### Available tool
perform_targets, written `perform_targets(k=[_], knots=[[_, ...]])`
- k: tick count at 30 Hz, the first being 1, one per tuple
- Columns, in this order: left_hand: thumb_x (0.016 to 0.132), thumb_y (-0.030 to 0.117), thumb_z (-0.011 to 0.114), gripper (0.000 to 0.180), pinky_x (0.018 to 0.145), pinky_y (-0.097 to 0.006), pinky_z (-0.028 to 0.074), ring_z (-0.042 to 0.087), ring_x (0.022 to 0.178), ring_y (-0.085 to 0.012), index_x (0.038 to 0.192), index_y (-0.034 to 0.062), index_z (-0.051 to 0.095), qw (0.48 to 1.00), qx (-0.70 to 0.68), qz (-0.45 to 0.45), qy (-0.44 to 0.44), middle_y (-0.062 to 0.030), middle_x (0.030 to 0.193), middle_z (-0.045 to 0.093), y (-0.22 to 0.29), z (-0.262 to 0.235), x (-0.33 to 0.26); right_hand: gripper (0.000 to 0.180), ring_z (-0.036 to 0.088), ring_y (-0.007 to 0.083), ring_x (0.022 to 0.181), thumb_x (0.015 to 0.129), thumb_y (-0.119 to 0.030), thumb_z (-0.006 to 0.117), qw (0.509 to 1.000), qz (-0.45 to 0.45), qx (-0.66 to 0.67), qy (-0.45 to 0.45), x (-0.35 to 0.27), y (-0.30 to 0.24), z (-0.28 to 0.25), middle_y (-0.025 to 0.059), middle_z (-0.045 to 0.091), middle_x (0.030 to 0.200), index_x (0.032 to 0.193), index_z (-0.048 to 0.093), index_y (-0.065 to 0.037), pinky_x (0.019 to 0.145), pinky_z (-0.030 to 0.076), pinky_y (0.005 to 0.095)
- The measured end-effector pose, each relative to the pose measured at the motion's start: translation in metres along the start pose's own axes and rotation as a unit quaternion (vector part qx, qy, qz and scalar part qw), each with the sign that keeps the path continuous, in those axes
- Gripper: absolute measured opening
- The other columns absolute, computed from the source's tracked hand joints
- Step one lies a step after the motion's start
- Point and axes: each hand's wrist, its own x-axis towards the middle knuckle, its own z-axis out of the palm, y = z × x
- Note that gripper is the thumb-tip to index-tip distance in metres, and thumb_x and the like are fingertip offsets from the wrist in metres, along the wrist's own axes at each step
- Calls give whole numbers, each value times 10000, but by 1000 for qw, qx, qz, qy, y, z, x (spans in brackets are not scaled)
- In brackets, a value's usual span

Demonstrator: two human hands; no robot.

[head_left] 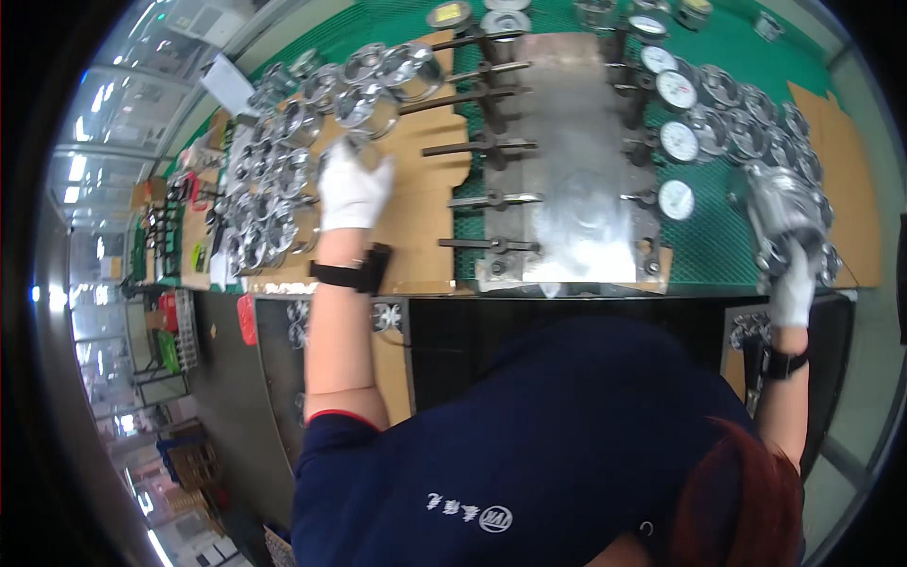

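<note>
My left hand (353, 189), in a white glove, reaches over the cardboard on the left. Its fingers curl over a shiny round metal case (355, 146), while the thumb sticks out to the right; the glove hides much of the grip. Far to the right, my gloved right hand (795, 291) closes on the near end of another shiny metal case (786, 206), which looks tilted. Between the hands lies a bare metal plate fixture (576, 123) with rows of dark clamp handles (487, 148) along its sides. White-faced dial gauges (679, 142) stand along its right side.
Many open metal cases (367, 109) crowd the cardboard sheet (420, 208) on the left. More cases (748, 134) cluster on the green mat (704, 250) at right, beside another cardboard piece (846, 189). Several parts stand along the far edge. Below the bench are trays (746, 331) of small parts.
</note>
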Motion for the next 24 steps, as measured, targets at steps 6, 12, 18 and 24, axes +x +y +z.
perform_targets(k=[6,12,18,24], knots=[[851,424,690,663,1035,-429,474,608,1208,-404,1345,-6,581,958,124,-101,-239,-253,1274,647,-58,22,30,332,616,185,548,966,-422,578,958,243,-124,-83,72,51,40,59,665,791,1058,644,-110,487,504,331],[866,471,670,596,1004,-443,480,620,1170,-419,1236,5,638,940,98,-148,-293,-269,1228,660,-7,18,48,343,669,224,583,1032,-375,446,936,309,44,-160,160,129,38,99,664,745,1049,611,-74,578,600,394],[903,449,619,498,895,-479,514,664,1003,-420,1040,-28,662,962,53,-122,-239,-264,1026,699,-24,-12,-29,648,637,324,1101,980,-312,614,971,136,137,-141,66,81,60,198,582,1244,1474,326,-6,930,561,437],[895,391,663,413,789,-369,547,692,899,-230,1014,-3,695,794,-428,-390,-184,-111,929,704,32,-89,-72,602,674,214,984,1012,-200,571,980,12,34,-196,-22,17,60,124,623,1192,1528,321,-20,894,557,350]])
